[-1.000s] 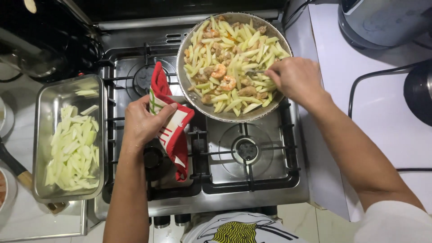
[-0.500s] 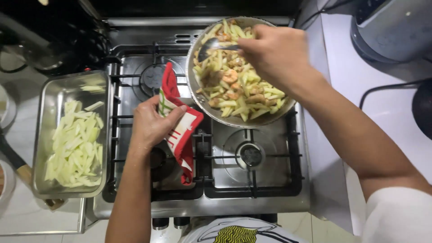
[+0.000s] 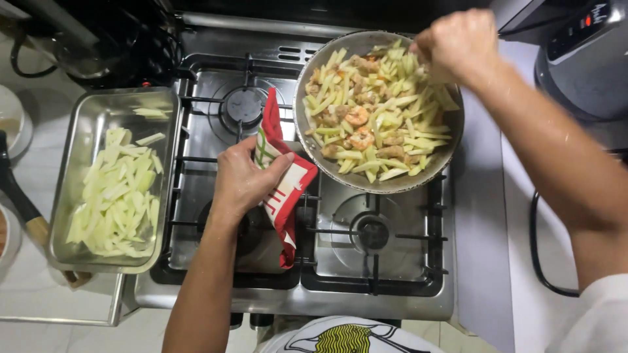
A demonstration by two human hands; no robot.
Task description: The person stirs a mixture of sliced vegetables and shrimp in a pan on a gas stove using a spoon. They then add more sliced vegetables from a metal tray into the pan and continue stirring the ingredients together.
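Left hand [image 3: 245, 180] clenched on red-and-white cloth [image 3: 284, 189] at pan [image 3: 307, 134] edge — right hand [image 3: 458, 42] closed over the food, grip unclear.

Steel tray [image 3: 85, 140] of pale vegetable strips [image 3: 118, 196], left

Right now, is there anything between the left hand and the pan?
Yes. A red and white cloth lies between the left hand and the pan; the fingers press it toward the pan's near-left rim.
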